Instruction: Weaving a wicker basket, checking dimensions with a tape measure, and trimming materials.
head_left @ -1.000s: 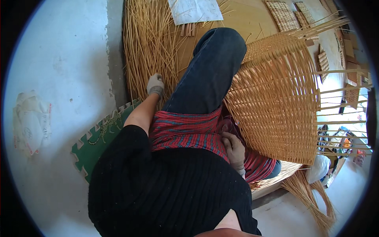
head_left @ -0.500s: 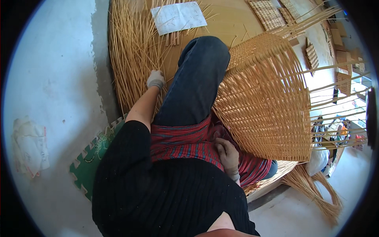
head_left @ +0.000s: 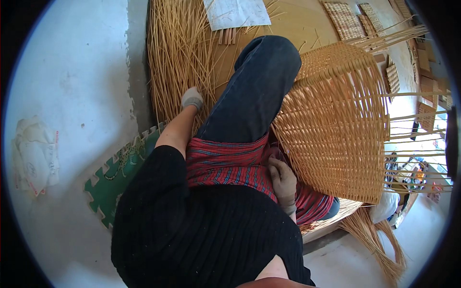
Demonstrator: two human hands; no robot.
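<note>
My left hand (head_left: 192,97), in a pale glove, rests on the loose heap of thin wicker rods (head_left: 177,53) to the left of my raised knee. Its fingers look drawn together; whether a rod lies in them is hidden. My right hand (head_left: 284,181), also gloved, lies in my lap on a red striped cloth (head_left: 225,163), fingers curled inward. What it may hold cannot be made out. Close to its right a large woven wicker basket (head_left: 331,129) lies on its side against my leg, its long unwoven stakes (head_left: 415,117) pointing right.
A white sheet of paper (head_left: 237,13) lies over the far rods beside short wooden strips (head_left: 226,36). Woven panels (head_left: 343,20) are at the far right. A bundle of rods (head_left: 372,245) lies on the floor at lower right. A green foam mat (head_left: 113,185) borders my left side.
The whole view has shifted, so most things stand farther right and the far ones higher. My left hand stays at the rods and my right hand stays in my lap.
</note>
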